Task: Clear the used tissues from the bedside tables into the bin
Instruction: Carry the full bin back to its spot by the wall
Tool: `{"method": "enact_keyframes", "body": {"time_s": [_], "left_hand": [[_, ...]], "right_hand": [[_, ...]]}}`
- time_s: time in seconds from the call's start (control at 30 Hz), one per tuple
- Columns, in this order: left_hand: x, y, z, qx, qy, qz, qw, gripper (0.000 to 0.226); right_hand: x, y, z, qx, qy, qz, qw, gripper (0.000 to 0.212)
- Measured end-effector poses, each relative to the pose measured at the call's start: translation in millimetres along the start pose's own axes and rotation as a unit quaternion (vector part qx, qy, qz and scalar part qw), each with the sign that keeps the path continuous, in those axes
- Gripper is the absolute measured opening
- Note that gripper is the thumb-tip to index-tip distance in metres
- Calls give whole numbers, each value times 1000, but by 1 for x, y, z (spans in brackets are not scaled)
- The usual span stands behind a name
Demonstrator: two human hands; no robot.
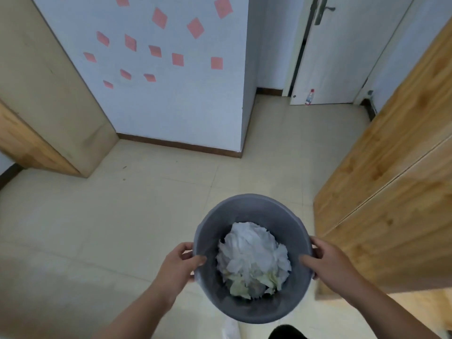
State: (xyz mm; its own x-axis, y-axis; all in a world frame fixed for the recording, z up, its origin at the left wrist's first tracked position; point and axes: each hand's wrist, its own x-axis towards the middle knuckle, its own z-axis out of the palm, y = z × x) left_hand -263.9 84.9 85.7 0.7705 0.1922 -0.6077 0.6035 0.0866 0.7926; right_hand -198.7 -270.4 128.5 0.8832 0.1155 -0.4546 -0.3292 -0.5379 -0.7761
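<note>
Both of our hands grip one grey bin (253, 211) by its rim, held above the pale tiled floor (97, 228). Our left hand (177, 264) closes on the near-left edge, thumb hooked inside the rim and fingers wrapped outside. Our right hand (326, 258) clamps the right edge the same way, thumb lying inside the wall. Within the bin sits a heap of crumpled tissues (253, 255), white on top with some yellowish pieces nearer us. Just right of the bin stands a wooden cabinet (391, 167). Farther off, a white wall (183, 106) carries scattered pink sticky notes (159, 17). Beyond, by a white door (342, 57), a small plastic bottle (309, 97) stands on the floor.
</note>
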Motion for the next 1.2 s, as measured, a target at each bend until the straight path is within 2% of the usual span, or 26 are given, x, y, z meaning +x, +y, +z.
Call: {"method": "enact_keyframes", "body": {"time_s": [0.2,0.4,0.6,0.7,0.83,0.93,1.2], "left_hand": [[100,96,3,19,-31,14,999,34],[212,168,12,46,-5,-12,999,25],[301,243,0,21,45,-6,999,38],[336,270,-17,-12,69,-17,997,30],[389,299,-48,-61,104,-29,992,27],[445,316,-80,-75,121,-51,988,27],[622,372,-165,-43,83,-94,991,30]], "right_hand": [[111,-51,-28,3,20,-6,1000,37],[243,-79,-34,48,0,15,999,39],[388,-146,-50,12,-67,21,997,34],[456,-204,-54,-21,-101,-7,995,35],[534,-266,-35,-47,-131,-36,990,33],[594,-297,-8,-57,-140,-28,988,32],[742,-346,86,-35,-101,39,994,39]]}}
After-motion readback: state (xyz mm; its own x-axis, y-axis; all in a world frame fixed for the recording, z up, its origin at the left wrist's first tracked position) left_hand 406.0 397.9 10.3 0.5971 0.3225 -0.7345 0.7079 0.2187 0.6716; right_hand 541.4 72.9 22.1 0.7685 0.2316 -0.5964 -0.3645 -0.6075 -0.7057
